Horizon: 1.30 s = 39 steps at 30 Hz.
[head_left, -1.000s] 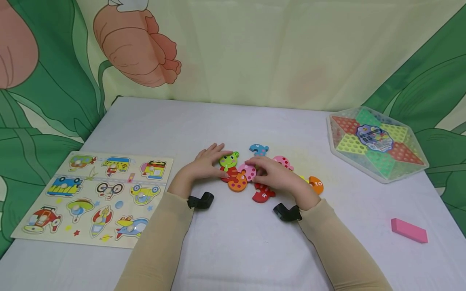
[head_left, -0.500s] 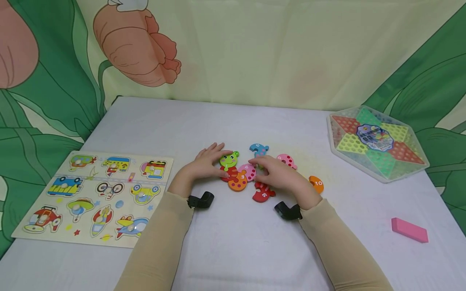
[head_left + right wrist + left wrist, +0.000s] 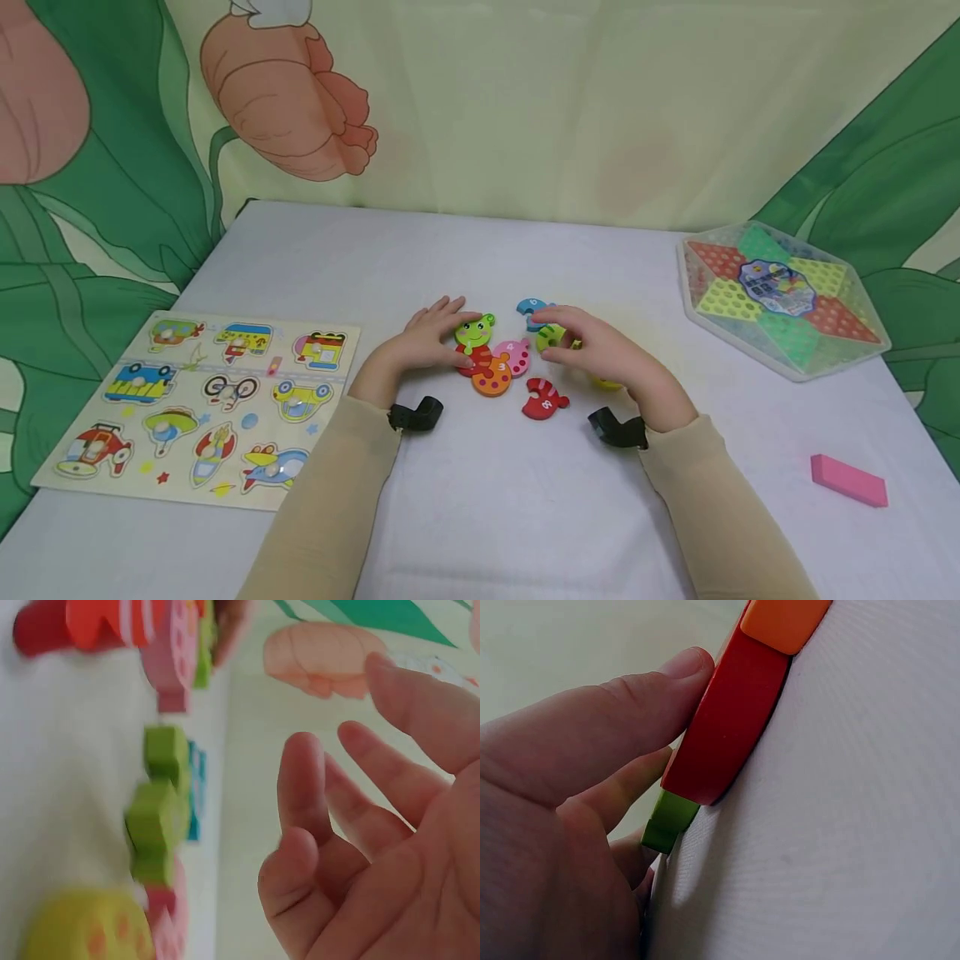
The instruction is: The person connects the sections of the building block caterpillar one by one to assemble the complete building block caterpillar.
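Note:
My left hand [image 3: 423, 342] rests against a wooden caterpillar puzzle, its fingers spread and fairly straight. Its thumb touches the red piece [image 3: 731, 712], and its forefinger lies by the green smiling head [image 3: 474, 332]. Joined on to these are an orange piece [image 3: 491, 377] marked 3 and a pink dotted piece [image 3: 517, 357]. My right hand [image 3: 600, 354] hovers with nothing in it, fingers loosely bent, over a striped green piece [image 3: 550, 337]. Around it lie a blue piece [image 3: 531, 308], a red striped piece [image 3: 545, 400] and a yellow piece [image 3: 86, 926], partly hidden in the head view.
At the left lies a peg puzzle board [image 3: 187, 408] with vehicle pictures. A clear hexagonal game box [image 3: 780, 292] stands at the back right, and a pink block [image 3: 847, 480] lies near the right edge. A printed curtain [image 3: 562, 108] hangs behind the white table [image 3: 480, 517].
My right hand has drawn away from the pink dotted piece, to the right, uncovering the striped green piece and now covering the orange 10. My left hand stays by the head and red piece.

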Tool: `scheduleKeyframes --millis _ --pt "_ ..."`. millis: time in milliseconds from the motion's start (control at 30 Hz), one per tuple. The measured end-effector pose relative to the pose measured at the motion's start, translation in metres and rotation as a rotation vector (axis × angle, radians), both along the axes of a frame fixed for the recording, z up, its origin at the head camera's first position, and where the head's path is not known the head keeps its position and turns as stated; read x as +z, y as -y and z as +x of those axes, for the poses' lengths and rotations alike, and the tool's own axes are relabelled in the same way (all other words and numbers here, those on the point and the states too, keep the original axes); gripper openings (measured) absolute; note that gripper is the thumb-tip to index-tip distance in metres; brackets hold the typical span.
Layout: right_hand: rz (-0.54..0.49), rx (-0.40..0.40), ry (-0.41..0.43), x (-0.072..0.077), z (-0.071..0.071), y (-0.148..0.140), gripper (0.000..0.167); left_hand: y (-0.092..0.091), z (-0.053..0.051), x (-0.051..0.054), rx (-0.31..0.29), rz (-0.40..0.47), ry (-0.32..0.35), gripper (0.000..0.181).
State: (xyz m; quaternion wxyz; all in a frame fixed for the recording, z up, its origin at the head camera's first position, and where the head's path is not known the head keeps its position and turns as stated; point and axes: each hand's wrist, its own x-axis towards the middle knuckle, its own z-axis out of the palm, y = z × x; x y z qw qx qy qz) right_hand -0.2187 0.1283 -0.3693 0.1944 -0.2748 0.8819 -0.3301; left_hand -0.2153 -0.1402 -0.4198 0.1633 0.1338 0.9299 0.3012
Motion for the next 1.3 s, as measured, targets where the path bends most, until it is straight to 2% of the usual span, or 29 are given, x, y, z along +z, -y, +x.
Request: scheduleKeyframes --millis 100,267,433,567,733,967,1133,1300 --pt "-0.043 -0.025 0.001 0.011 0.001 -0.016 0.052 0.001 -0.001 -0.001 0.006 0.000 -0.001 0.072" --pt "-0.016 -0.093 0.003 0.027 0.007 -0.049 0.051 0.003 -0.001 0.000 0.015 -0.016 -0.013 0.072" --pt "-0.046 -0.118 -0.006 0.033 0.011 -0.068 0.050 0.004 0.000 0.000 0.015 -0.019 -0.021 0.072" --pt "-0.064 -0.076 0.009 0.025 0.006 -0.065 0.053 0.004 0.000 -0.001 0.016 -0.017 -0.018 0.071" --pt "-0.047 -0.016 0.011 0.013 -0.007 -0.048 0.059 0.004 0.000 -0.002 0.022 -0.011 -0.012 0.071" --pt "-0.052 0.039 0.113 -0.003 -0.024 -0.035 0.060 0.001 0.000 -0.002 0.018 -0.017 -0.010 0.071" --pt "0.021 0.053 0.093 -0.015 -0.029 -0.030 0.060 -0.001 0.000 -0.002 0.023 -0.026 -0.005 0.072" --pt "0.086 0.032 0.077 -0.026 -0.030 -0.028 0.058 -0.002 0.000 -0.001 0.029 -0.026 -0.006 0.072"
